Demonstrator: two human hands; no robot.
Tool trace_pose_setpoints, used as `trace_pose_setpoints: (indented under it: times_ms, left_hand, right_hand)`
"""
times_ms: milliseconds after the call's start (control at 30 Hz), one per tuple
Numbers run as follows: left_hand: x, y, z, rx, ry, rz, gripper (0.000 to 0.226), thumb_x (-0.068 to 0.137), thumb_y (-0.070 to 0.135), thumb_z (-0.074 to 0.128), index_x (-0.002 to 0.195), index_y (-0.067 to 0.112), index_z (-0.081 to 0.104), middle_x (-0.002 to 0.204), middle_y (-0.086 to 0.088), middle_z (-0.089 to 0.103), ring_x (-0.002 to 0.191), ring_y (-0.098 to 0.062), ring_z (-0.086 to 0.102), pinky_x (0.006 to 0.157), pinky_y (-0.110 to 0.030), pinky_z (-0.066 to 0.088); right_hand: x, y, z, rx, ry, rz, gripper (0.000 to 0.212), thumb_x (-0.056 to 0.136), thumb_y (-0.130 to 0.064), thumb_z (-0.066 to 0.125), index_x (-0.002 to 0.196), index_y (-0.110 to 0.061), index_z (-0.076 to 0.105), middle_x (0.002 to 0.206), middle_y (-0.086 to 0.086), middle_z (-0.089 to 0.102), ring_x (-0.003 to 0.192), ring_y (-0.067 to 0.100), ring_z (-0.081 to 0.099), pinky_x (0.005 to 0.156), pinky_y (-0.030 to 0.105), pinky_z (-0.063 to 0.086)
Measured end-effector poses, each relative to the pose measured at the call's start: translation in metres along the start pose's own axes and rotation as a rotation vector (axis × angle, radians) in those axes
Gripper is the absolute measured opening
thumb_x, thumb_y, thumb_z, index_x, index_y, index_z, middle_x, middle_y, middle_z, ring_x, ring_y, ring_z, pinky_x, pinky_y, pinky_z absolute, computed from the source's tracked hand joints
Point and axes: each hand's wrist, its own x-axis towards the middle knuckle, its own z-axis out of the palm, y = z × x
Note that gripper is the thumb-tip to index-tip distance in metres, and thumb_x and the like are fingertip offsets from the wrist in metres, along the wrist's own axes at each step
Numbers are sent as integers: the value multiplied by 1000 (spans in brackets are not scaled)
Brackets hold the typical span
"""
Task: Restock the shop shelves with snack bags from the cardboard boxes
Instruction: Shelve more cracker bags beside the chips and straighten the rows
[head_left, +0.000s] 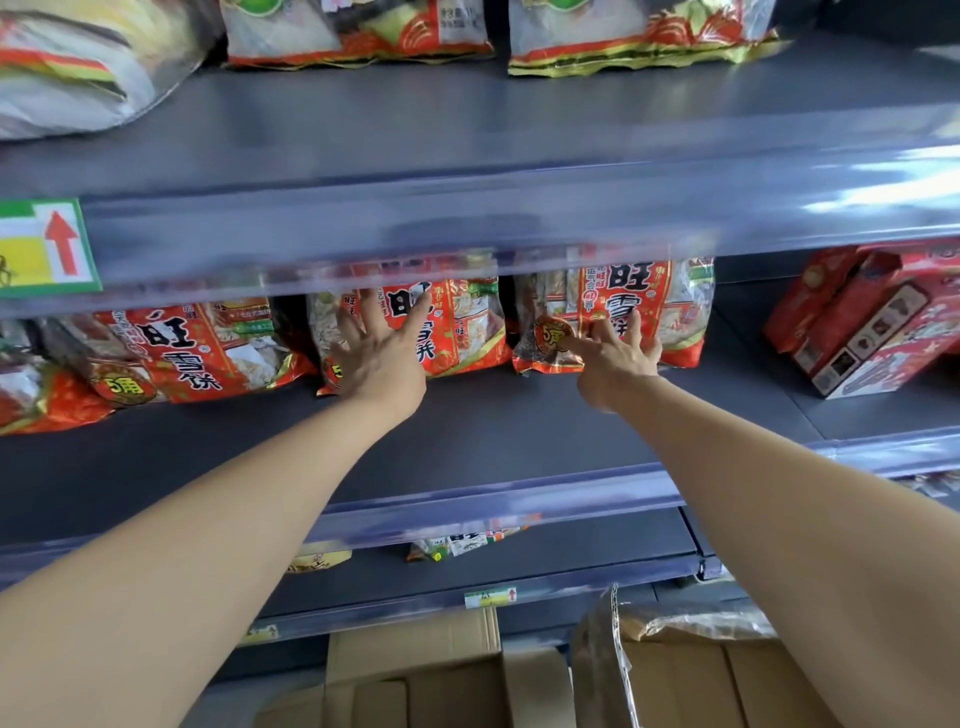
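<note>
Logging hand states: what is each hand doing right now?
Left hand: open, fingers spread flat against the middle snack bag.
Right hand: open, fingers pressing the right snack bag.

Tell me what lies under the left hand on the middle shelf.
The left hand presses flat on a red snack bag standing on the shelf. Its lower left print is covered.

Both bare forearms extended forward and upward, roughly parallel, converging slightly. Left hand (376, 358): palm forward, fingers (368, 306) spread wide and flat, thumb out to the right. Right hand (618, 358): wrist bent, fingers loosely curled, index pointing left. Neither hand closed around anything.
</note>
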Motion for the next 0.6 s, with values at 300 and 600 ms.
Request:
trace_pose_setpoints:
  times_ms: [300, 600]
  left_hand:
    - [9, -14, 4, 58, -15, 50, 77, 92, 14, 49, 147, 49, 9, 158, -2, -10, 142, -45, -7, 117, -58, 11]
    - [4, -25, -1, -16, -63, 100, 73, 92, 17, 50, 147, 49, 13, 159, 6, -11, 144, -41, -10, 119, -56, 4]
  right_hand:
    - [1, 5, 8, -4, -10, -19, 77, 88, -11, 50, 144, -51, 17, 156, -4, 6, 145, 39, -17, 115, 61, 7]
    - [-15, 7, 0, -4, -43, -44, 73, 91, -12, 49, 148, -43, 16, 159, -2, 12, 148, 33, -2, 118, 55, 10]
